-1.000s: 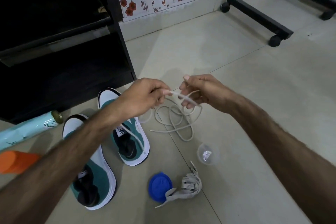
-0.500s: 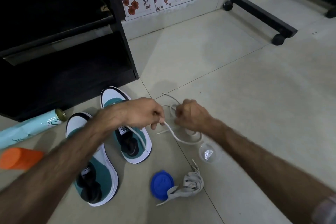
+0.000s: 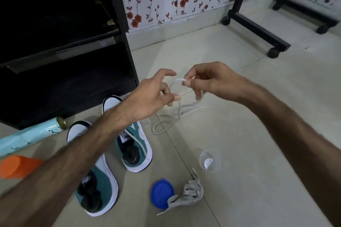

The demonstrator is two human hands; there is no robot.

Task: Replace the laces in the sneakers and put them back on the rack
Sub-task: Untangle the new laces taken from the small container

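Note:
Two teal-and-white sneakers stand on the floor, one (image 3: 137,145) nearer the rack and one (image 3: 96,186) closer to me. A thin white lace (image 3: 173,121) hangs in loops from my right hand (image 3: 208,81), which pinches its upper end between thumb and forefinger. My left hand (image 3: 153,94) hovers just left of that loop with fingers spread and loosely bent, and I cannot see it holding the lace. A bundle of flat grey laces (image 3: 191,193) lies near me on the tiles. The dark shoe rack (image 3: 73,72) stands at the left.
A blue lid (image 3: 161,192) touches the grey lace bundle, and a small clear cup (image 3: 209,160) sits to its right. An orange object (image 3: 16,167) and a pale blue roll (image 3: 31,134) lie at the left. A black wheeled frame (image 3: 258,29) stands at the back right.
Both hands have risen from the floor, lifting the white lace. My left hand has let go and spread its fingers; my right hand now pinches the lace end alone.

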